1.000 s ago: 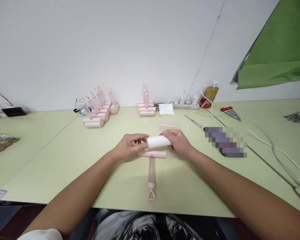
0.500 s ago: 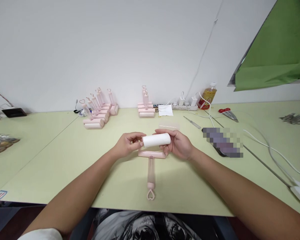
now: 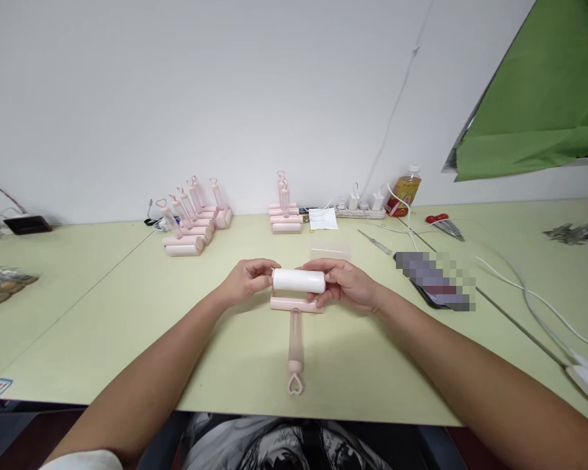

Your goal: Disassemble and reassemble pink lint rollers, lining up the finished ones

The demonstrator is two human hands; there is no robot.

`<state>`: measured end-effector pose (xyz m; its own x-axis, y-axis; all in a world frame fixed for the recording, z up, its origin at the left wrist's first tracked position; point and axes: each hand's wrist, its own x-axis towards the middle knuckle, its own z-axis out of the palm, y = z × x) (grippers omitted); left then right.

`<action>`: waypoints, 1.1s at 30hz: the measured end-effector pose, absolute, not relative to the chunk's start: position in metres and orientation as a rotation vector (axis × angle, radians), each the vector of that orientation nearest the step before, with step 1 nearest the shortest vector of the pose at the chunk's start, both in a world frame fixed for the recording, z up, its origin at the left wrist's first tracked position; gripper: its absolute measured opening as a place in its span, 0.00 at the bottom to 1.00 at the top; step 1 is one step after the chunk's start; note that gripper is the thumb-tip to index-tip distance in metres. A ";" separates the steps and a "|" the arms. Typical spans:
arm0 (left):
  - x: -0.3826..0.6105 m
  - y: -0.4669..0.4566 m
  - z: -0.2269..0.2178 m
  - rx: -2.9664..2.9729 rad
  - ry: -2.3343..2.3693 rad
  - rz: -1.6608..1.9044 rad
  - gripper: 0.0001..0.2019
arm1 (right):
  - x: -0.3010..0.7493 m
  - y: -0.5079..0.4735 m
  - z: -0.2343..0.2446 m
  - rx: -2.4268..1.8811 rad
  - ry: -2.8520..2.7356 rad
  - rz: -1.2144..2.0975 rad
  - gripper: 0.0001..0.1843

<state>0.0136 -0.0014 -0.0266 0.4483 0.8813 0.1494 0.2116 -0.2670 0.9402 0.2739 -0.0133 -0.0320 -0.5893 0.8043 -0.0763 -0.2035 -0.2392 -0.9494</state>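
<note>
White roll (image 3: 298, 281) lies level between both hands, held just above the cross-bar of a pink roller frame (image 3: 295, 305) that rests on the pale green counter (image 3: 102, 313), its handle pointing toward the near edge and ending in a small heart-shaped loop. Left hand (image 3: 247, 281) pinches the roll's left end with thumb and fingertips; right hand (image 3: 345, 286) is curled around the right end, fingers wrapped over the top and under it. At the far side of the counter, toward the left, stands a cluster of finished pink rollers (image 3: 191, 222), and a smaller stack (image 3: 285, 212) sits far centre. Farther right along the wall are a power strip (image 3: 360, 210), a bottle (image 3: 404, 190) and red-handled scissors (image 3: 443, 223), with white cables trailing across the right side
</note>
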 end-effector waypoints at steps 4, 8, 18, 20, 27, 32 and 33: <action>0.017 0.002 -0.027 1.739 1.004 0.888 0.15 | 0.269 -0.015 -0.032 -0.819 -1.273 1.842 0.16; 0.021 0.006 -0.031 1.695 1.087 0.932 0.13 | 0.267 -0.014 -0.033 -0.822 -1.098 1.892 0.16; 0.030 0.013 -0.046 1.314 1.145 0.816 0.21 | 0.266 -0.004 -0.038 -0.963 -0.917 1.766 0.09; 0.030 0.016 -0.049 1.342 1.169 0.794 0.20 | 0.265 -0.003 -0.039 -1.011 -0.932 1.743 0.08; 0.035 0.015 -0.049 1.458 1.205 0.757 0.14 | 0.265 -0.004 -0.038 -1.070 -0.930 1.737 0.11; 0.037 0.015 -0.047 1.453 1.282 0.769 0.13 | 0.265 -0.003 -0.039 -1.151 -0.960 1.728 0.12; 0.037 0.015 -0.047 1.457 1.285 0.766 0.13 | 0.265 -0.003 -0.039 -1.140 -0.953 1.738 0.12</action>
<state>0.0372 0.0148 -0.0472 0.2326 0.9606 -0.1521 0.3229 0.0712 0.9438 0.2653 -0.0031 -0.0395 -0.2441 0.9178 -0.3130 -0.2297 -0.3684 -0.9009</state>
